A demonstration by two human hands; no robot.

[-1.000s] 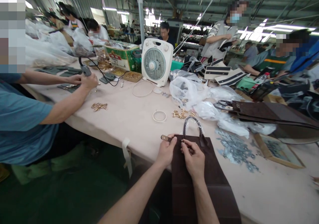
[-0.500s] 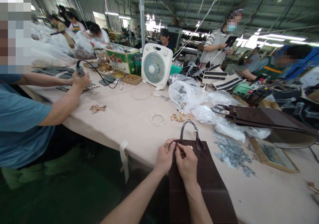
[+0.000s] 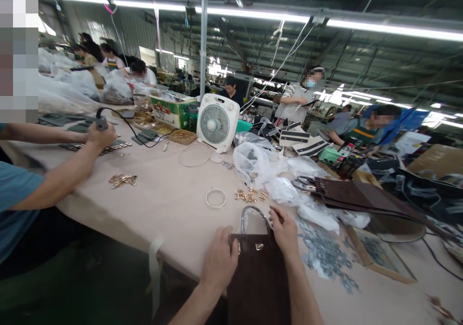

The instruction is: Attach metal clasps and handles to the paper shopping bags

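Observation:
A dark brown handbag point(image 3: 258, 281) stands upright before me at the table's front edge, its plastic-wrapped handle point(image 3: 249, 210) looped up at the top. Gold-coloured metal fittings point(image 3: 259, 247) show near its upper edge. My left hand point(image 3: 220, 260) is closed around the bag's top left corner, fingers bent over the edge. At the top right corner, beside the handle's base, my right hand point(image 3: 285, 231) grips the bag with curled fingers. Gold hardware pieces point(image 3: 246, 195) lie just beyond the bag, near a white tape roll point(image 3: 216, 198).
Grey metal plates point(image 3: 325, 255) lie spread to the right, beside a cardboard tray point(image 3: 383, 257). Behind them are another brown bag point(image 3: 358, 195) and plastic bags point(image 3: 256, 161). A box fan point(image 3: 218, 122) stands mid-table. On the left, a co-worker's hand point(image 3: 103, 134) holds a corded tool.
My hands have parted from their pinch together at the bag's top edge. The left now holds the left corner, the right the right corner. The view has tilted up.

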